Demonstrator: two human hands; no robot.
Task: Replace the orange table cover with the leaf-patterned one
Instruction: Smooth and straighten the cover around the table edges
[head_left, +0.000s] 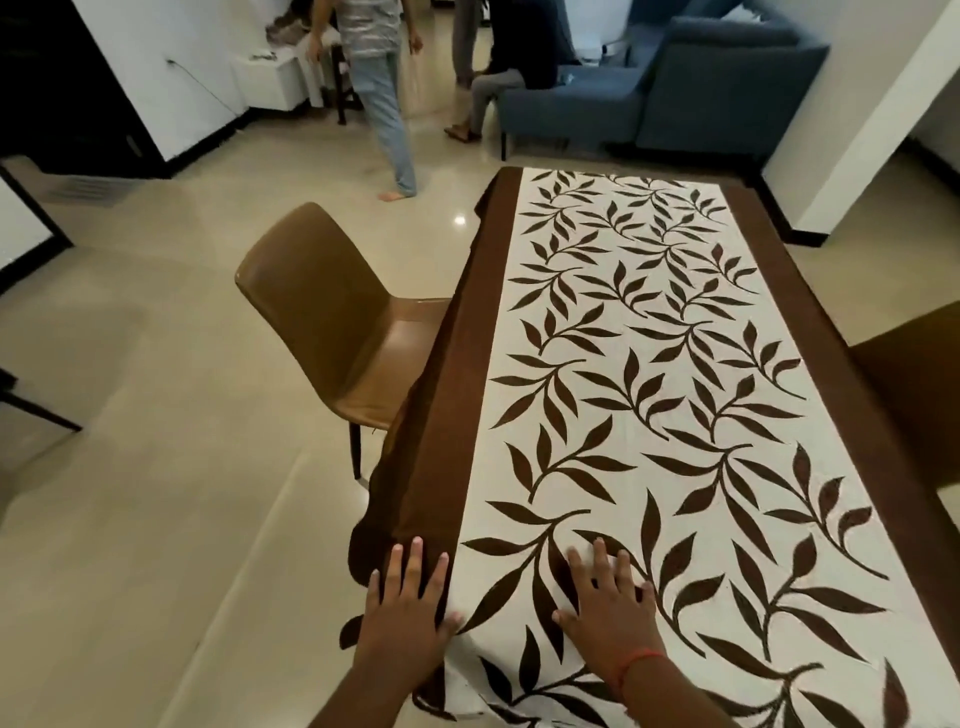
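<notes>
The leaf-patterned cover (649, 415) hides the whole tabletop beneath.

I see nothing to read here: no words, labels, brands or numbers. The cover (649, 364) under my hands carries only brown leaf shapes on cream, with plain brown bands along its sides, and nothing around it shows any writing.

Bare forearms, no sleeves; a thin red thread band (636, 662) circles the right wrist.
</notes>
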